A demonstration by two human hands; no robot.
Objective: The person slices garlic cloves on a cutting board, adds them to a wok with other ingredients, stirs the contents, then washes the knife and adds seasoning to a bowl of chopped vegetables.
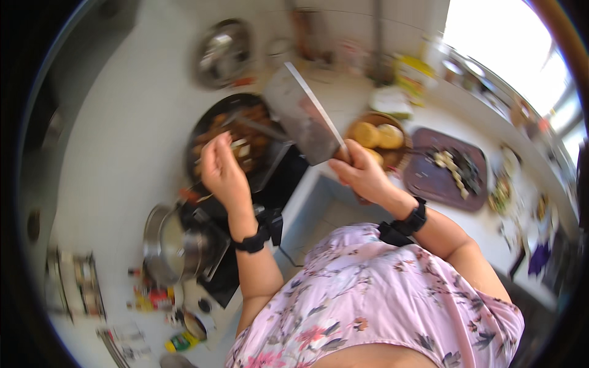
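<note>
My right hand [363,172] grips the handle of a broad cleaver [306,122], its blade tilted up to the left between the wok and a basket. Above the near side of a black wok [191,152], my left hand [225,172] is raised with loosely curled fingers and nothing visible in it. Browned chunks of food [255,117] fill the wok, with pale pieces [240,149] just beyond my left fingers. A spatula [257,126] rests in the wok. On the right, a dark cutting board [423,186] carries peeled garlic cloves [453,170] and some dark food [469,168].
A steel pot [154,244] stands left of my left forearm, by the black stove [294,168]. Round yellow items [368,134] fill a basket [400,161] beyond my right hand. Bottles [156,296] cluster at lower left. A blurred metal lid [223,53] is near the wall.
</note>
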